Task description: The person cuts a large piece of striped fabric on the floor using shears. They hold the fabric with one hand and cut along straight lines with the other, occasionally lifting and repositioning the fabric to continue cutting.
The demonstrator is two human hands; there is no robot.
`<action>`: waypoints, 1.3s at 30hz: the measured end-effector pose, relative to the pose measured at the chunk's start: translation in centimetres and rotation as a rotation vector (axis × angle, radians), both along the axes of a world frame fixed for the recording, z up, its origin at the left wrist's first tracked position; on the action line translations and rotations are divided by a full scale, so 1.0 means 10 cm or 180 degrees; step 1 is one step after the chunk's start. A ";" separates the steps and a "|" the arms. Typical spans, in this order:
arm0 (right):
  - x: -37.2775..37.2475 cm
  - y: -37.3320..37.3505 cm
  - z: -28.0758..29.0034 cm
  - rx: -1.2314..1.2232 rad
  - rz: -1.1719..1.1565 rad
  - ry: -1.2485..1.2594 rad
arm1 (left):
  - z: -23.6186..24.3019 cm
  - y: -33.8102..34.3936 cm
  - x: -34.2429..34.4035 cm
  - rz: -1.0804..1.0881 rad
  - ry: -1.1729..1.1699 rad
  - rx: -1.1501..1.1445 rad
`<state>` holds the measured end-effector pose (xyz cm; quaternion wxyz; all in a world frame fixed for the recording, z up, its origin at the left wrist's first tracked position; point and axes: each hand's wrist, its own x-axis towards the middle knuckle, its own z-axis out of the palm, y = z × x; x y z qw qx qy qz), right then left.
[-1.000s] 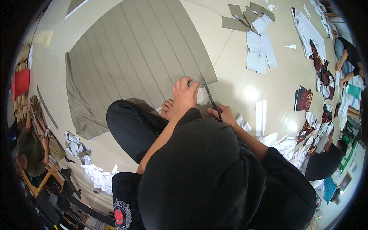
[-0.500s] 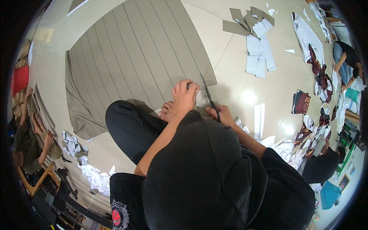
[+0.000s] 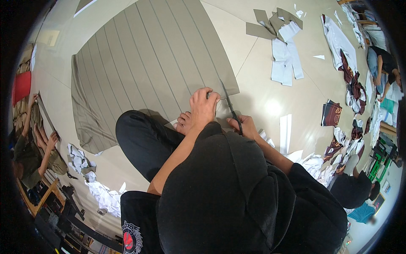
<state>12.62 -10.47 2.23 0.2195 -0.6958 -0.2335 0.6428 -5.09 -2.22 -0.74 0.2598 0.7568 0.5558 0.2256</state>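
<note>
A large sheet of olive-grey fabric (image 3: 139,55), ruled with dark lengthwise lines, is spread on the floor in front of me. My right hand (image 3: 246,127) grips black-handled scissors (image 3: 232,109). Their blades point away from me along the line nearest the sheet's right edge. Just left of the blades, my left hand (image 3: 204,103) has its fingers curled over the fabric's near edge. A small dark spot shows between those fingers; what it is I cannot tell. My bare foot (image 3: 183,122) rests against the near edge, beside my left wrist.
Cut olive and white strips (image 3: 284,46) lie at the far right. Folded maroon cloth (image 3: 331,113) and white scraps (image 3: 315,164) are nearer on the right. Another crumpled white heap (image 3: 103,197) sits at left. Co-workers sit at the left (image 3: 31,156) and right (image 3: 353,188).
My hands, the scissors and the fabric look almost unchanged. At the left, the co-worker's hands have shifted a dark strip of cloth; the person at lower right has leaned lower.
</note>
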 end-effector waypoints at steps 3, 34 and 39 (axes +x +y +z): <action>0.00 0.00 0.00 0.0004 0.0016 -0.0035 | 0.00 0.00 0.00 0.0003 -0.0003 -0.0016; 0.04 0.13 -0.16 0.0116 -0.0090 0.0304 | -0.01 0.01 -0.03 -0.0096 -0.0113 0.0105; 0.00 0.21 -0.09 0.0037 -0.0135 0.0300 | -0.03 0.01 -0.04 -0.0116 -0.0129 0.0106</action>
